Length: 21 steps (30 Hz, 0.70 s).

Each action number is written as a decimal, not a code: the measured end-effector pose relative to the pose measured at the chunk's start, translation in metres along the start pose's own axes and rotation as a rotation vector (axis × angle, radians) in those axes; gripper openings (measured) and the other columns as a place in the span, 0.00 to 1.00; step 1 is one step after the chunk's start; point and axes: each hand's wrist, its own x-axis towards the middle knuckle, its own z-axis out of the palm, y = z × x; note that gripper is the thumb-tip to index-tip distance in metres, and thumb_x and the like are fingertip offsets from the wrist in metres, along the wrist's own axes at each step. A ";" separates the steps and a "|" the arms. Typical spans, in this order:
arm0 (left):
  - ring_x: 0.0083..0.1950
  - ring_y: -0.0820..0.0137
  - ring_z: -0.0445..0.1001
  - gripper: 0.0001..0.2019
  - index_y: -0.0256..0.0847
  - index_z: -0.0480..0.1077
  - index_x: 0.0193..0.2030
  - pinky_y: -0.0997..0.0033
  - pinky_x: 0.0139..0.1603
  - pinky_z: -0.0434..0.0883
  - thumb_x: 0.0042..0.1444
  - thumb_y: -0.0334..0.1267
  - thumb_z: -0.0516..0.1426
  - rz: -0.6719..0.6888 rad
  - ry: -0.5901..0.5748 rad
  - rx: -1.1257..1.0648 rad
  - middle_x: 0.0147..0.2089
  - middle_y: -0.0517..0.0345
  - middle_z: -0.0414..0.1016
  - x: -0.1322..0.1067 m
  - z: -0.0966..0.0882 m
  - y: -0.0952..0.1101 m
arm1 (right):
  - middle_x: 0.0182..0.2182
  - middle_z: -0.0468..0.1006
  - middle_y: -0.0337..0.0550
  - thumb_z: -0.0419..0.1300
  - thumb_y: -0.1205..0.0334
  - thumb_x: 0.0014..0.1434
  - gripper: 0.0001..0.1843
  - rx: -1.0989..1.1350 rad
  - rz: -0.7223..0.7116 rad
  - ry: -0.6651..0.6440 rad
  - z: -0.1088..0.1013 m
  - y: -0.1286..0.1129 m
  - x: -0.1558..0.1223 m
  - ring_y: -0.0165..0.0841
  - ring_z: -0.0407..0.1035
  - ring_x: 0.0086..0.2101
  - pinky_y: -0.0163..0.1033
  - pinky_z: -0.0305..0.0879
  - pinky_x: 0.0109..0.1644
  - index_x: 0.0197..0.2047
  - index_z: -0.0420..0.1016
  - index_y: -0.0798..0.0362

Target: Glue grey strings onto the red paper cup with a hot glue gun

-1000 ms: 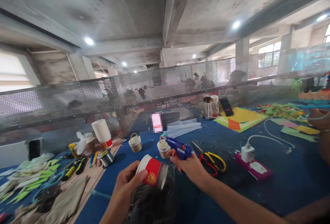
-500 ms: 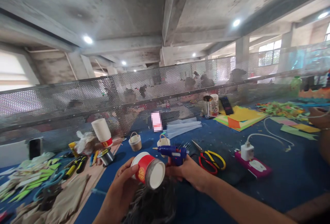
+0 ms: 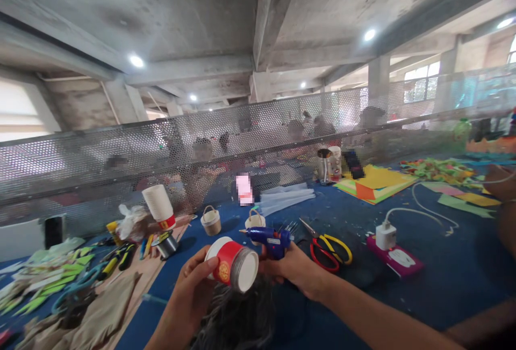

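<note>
Toward the bench's (image 3: 455, 256) near edge, a tilted red-and-white paper cup (image 3: 229, 264) is held in the left hand's (image 3: 191, 283) curled fingers; the right hand's (image 3: 296, 270) fingers wrap a blue glue gun (image 3: 264, 236). Farther back stand two small baskets (image 3: 211, 225).

My table (image 3: 451, 248): blue, right here before me
Scissors (image 3: 317, 235): lying handles toward me
Two little baskets (image 3: 211, 222): standing upright
Paper sheets (image 3: 381, 178): stacked farther back

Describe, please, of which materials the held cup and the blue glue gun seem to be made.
The cup looks like smooth paper, given its printed red band; grey material, perhaps cord or yarn, rings one end. The glue gun seems moulded plastic: solid blue, slightly shiny.
</note>
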 end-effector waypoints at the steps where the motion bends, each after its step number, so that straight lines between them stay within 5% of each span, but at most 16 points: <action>1: 0.29 0.69 0.73 0.12 0.36 0.77 0.35 0.73 0.32 0.71 0.45 0.40 0.67 0.004 0.013 0.013 0.29 0.56 0.78 0.000 0.000 -0.001 | 0.20 0.67 0.29 0.72 0.58 0.44 0.16 0.002 -0.009 0.041 0.000 -0.001 0.001 0.21 0.55 0.18 0.29 0.54 0.22 0.29 0.70 0.55; 5: 0.27 0.70 0.70 0.12 0.37 0.75 0.31 0.74 0.28 0.68 0.44 0.43 0.68 0.023 0.069 0.171 0.26 0.59 0.75 -0.001 0.002 -0.002 | 0.22 0.68 0.30 0.72 0.58 0.44 0.17 0.029 -0.086 0.190 -0.004 -0.005 0.004 0.19 0.53 0.18 0.29 0.55 0.23 0.30 0.70 0.55; 11: 0.30 0.68 0.68 0.14 0.39 0.75 0.32 0.75 0.30 0.64 0.50 0.49 0.64 0.248 0.224 0.646 0.28 0.61 0.74 -0.002 0.002 -0.003 | 0.23 0.70 0.30 0.71 0.56 0.46 0.16 0.007 -0.137 0.227 -0.005 -0.007 0.005 0.19 0.52 0.16 0.32 0.60 0.24 0.32 0.70 0.54; 21: 0.38 0.65 0.70 0.15 0.42 0.77 0.43 0.75 0.38 0.65 0.54 0.48 0.62 0.375 0.383 0.734 0.33 0.63 0.78 0.004 -0.006 -0.002 | 0.21 0.71 0.32 0.67 0.51 0.52 0.14 -0.201 -0.069 0.162 -0.006 0.009 0.004 0.22 0.57 0.16 0.31 0.55 0.20 0.33 0.74 0.53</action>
